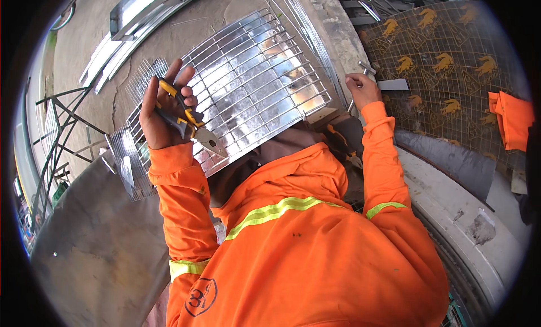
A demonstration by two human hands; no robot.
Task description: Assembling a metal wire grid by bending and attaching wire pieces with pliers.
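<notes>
A wire rack of shiny metal bars lies across my lap, over a bright reflective metal sheet. My left hand is at the rack's left side, palm up, loosely holding combination pliers with yellow and black handles; their jaws point down toward the near edge. Past the rack's right corner, my right hand is closed around a slim metal tool with a T-shaped end. Most of its shaft is hidden by the fingers. Something dark with orange trim lies by my right knee, partly covered.
Wire mesh panels sit to the left, near a dark metal frame. Metal channels and a box-shaped frame lie on the concrete ahead. On the right is a dark printed board with an orange cloth.
</notes>
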